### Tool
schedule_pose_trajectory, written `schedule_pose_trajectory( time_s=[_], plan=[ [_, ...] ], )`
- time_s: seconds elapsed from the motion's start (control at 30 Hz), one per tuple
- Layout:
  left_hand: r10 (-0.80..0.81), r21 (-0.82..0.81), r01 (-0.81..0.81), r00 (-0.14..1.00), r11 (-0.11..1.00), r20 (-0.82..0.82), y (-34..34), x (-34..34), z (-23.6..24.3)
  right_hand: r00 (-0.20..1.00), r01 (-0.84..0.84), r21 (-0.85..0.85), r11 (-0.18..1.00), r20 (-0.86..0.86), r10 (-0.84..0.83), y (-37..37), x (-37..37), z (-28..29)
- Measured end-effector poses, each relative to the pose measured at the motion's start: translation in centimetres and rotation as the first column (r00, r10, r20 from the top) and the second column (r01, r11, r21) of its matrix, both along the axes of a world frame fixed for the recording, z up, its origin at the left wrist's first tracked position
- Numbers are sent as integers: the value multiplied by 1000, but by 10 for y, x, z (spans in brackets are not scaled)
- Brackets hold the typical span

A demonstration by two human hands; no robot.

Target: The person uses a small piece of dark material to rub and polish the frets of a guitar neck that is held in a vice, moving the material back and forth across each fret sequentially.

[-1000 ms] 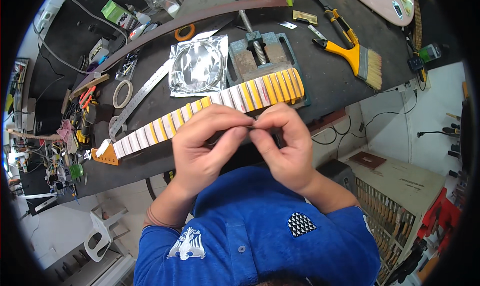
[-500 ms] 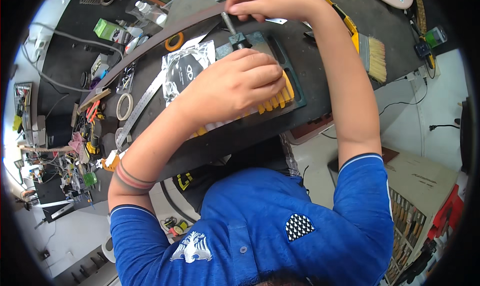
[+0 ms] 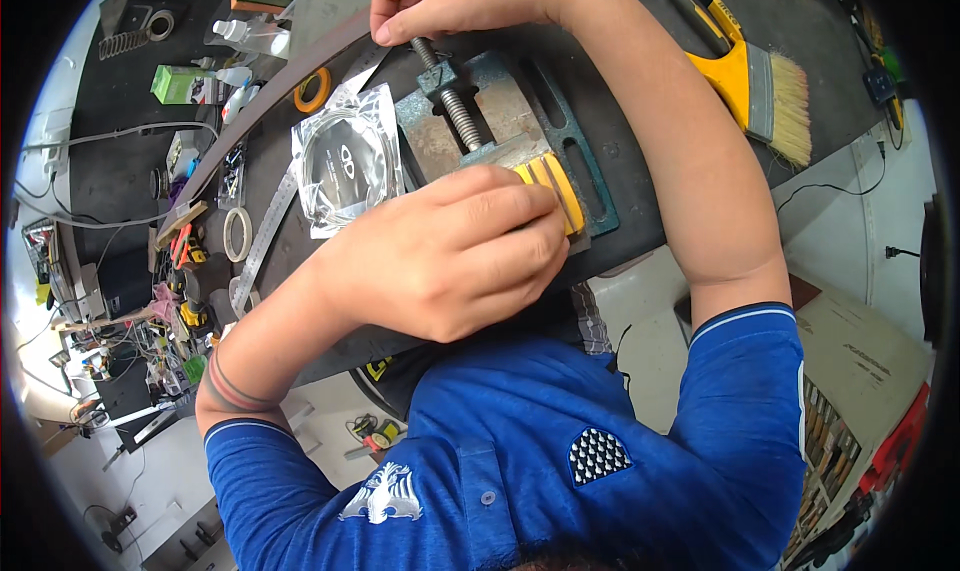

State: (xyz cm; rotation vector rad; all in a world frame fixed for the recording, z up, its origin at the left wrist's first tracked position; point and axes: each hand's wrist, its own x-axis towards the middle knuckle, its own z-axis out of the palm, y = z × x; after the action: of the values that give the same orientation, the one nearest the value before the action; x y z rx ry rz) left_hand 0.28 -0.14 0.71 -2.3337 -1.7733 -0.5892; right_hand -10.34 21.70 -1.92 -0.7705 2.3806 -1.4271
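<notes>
A drill-press-style vise (image 3: 583, 171) with a green-blue base and a threaded screw (image 3: 462, 121) lies on the dark bench near its front edge. At the screw's far end, my right hand (image 3: 425, 6) is closed with thumb and fingers pinched; the part they grip is mostly hidden. My left hand (image 3: 455, 251) curls its fingers against a yellow block with dark lines across it (image 3: 560, 186) at the vise's near jaw. The palm and knuckles cover most of that block. Left of the vise lies a clear bag with a coiled cable (image 3: 350, 161).
A yellow-handled brush (image 3: 755, 86) lies to the right. A steel ruler (image 3: 268, 236), an orange tape roll (image 3: 312, 89) and a pale tape roll (image 3: 237, 234) lie left. A long brown strip (image 3: 270, 96) curves behind them; bottles (image 3: 250, 36) and a green box (image 3: 185, 84) stand beyond it.
My left hand has drawn nearer my body, baring more of the vise screw and jaw. My right hand has come closer to the screw's end. The whole view has shifted slightly.
</notes>
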Motion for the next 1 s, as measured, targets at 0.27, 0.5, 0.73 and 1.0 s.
schedule_pose_trajectory(
  time_s=[0.27, 0.5, 0.73, 1.0],
  plan=[
    [-69, -26, 71, 997, 997, 42, 4, -4, -1, 999, -9, 19, 1000, -49, 10, 8, 1, 0],
    [-26, -56, 29, 998, 998, 52, 0, -4, 0, 1000, -16, 36, 999, 5, 16, 7, 9, 12],
    [-91, -75, 94, 995, 993, 38, -3, 12, -3, 997, -51, 32, 998, -55, 53, 11, 10, 13],
    [-12, -102, 27, 990, 994, 143, -2, 1, 1, 999, 12, 39, 999, -35, -11, 4, 3, 5]
  ],
)
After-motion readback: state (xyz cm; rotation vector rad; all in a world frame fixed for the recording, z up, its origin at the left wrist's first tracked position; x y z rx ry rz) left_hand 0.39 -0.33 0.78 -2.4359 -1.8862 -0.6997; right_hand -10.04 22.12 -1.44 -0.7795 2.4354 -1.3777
